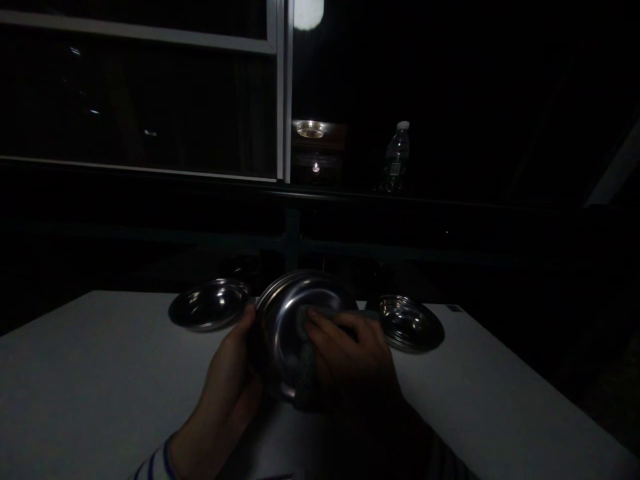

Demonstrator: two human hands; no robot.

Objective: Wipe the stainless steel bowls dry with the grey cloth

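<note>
A shiny metal bowl (285, 313) is held up tilted over the table, its rounded surface towards me. My left hand (233, 377) grips its left edge, with the thumb on the rim and the fingers behind. Against the bowl's surface my right hand (353, 360) presses a dark cloth (307, 370), fingers closed over it. Part of the cloth and the bowl's right side are hidden by that hand. Another metal bowl (210, 305) lies on the table to the left. To the right sit stacked metal bowls (410, 325), just beyond my right hand.
The white table (100, 387) has its far edge just behind the bowls. A plastic bottle (397, 160) with a white cap stands on the ledge beyond. A window frame (283, 93) rises at the back. The surroundings are very dark.
</note>
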